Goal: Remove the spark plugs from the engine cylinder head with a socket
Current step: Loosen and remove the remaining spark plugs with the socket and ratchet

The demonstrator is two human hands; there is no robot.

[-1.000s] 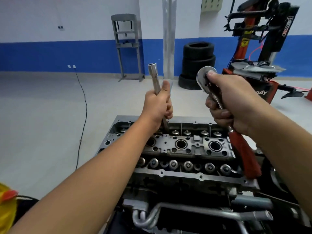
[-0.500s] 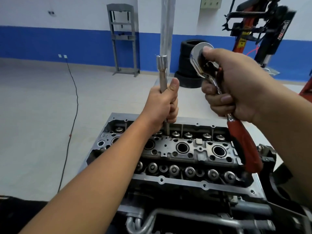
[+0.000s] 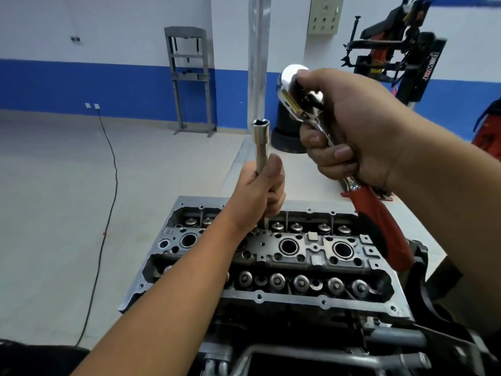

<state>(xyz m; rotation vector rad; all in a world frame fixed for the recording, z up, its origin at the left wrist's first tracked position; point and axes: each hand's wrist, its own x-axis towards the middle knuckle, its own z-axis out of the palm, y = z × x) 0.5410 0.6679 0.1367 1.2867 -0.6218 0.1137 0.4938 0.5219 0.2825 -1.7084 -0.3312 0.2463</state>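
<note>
Blue-banded workshop wall and pale floor lie behind my hands. Below them sits the engine cylinder head [image 3: 271,256], plug wells open upward. My left hand [image 3: 260,196] clamps the long spark plug socket [image 3: 261,145] upright, probably ready for coupling. My right hand [image 3: 349,131] grips the ratchet [image 3: 376,213], head up, just beside the socket.

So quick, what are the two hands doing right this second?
Left hand: closed round a long socket extension, held upright above the cylinder head.
Right hand: closed round a red-handled ratchet.
</note>
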